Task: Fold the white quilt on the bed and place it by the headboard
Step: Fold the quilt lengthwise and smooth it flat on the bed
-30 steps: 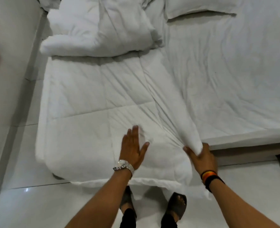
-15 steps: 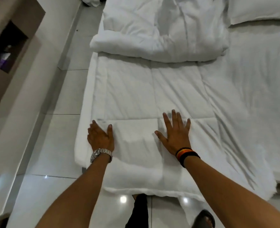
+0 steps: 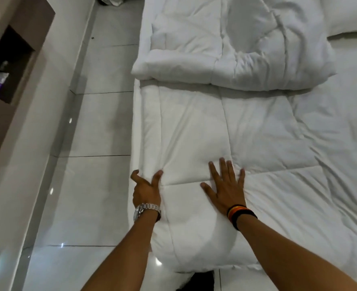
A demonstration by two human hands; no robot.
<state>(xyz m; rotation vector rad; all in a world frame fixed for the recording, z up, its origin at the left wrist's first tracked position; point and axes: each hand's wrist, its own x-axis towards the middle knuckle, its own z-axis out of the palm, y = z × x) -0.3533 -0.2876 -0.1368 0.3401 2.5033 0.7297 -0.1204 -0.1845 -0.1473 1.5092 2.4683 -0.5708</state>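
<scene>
The white quilt (image 3: 225, 131) lies as a long strip along the bed's left side, its near end hanging over the foot of the bed. Its far end is folded back into a thick bundle (image 3: 225, 59). My left hand (image 3: 146, 187), with a silver watch, grips the quilt's left edge, thumb on top and fingers around the side. My right hand (image 3: 227, 187), with dark wristbands, presses flat on the quilt's top with fingers spread.
The bed sheet (image 3: 341, 143) stretches to the right, and a pillow (image 3: 349, 15) lies at the far right. White floor tiles (image 3: 93, 185) run along the bed's left side. A brown cabinet with an open niche (image 3: 9, 66) stands at the left wall.
My view has shifted left along the bed's foot. My left hand slid to the quilt's left edge and took hold of it. My right hand let go of the right corner and now presses flat.
</scene>
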